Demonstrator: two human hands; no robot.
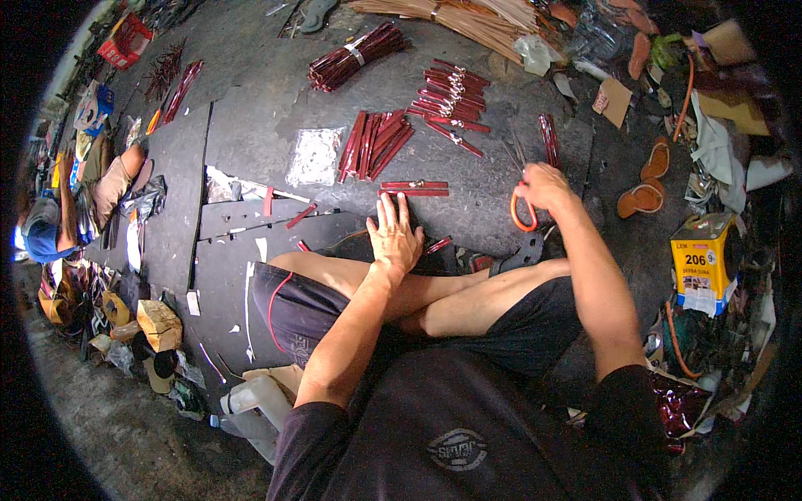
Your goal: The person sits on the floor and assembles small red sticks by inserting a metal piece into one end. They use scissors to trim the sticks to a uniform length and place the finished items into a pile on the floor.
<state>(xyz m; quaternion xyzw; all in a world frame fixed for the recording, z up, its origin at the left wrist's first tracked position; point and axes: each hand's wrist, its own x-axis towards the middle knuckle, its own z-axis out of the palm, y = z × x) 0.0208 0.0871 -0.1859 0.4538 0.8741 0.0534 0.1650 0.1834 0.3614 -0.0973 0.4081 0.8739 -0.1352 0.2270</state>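
Dark, scuffed floor boards [251, 125] serve as the workbench, strewn with offcuts and clutter; a person sits cross-legged on them. At the far rim lies a big sheaf of tan strips [468, 17]; nearer, a tied bundle of dark red straps [355, 54], a loose fan of the same [376, 144], and a row with small metal fittings [451, 92]. A yellow glue can [702, 259] stands well to the right, sandals [643, 196] beyond it.

Left hand [393, 238]: flat, palm down, fingers extended and close together, tips touching a pair of red straps [413, 189] lying straight ahead.

Right hand [543, 185]: fingers closed around orange-handled scissors [525, 213], just right of that pair, blades hidden.

Judgement: keep the flat hand pinning the straps square and aligned, bring the scissors in low, clear of the fingertips.
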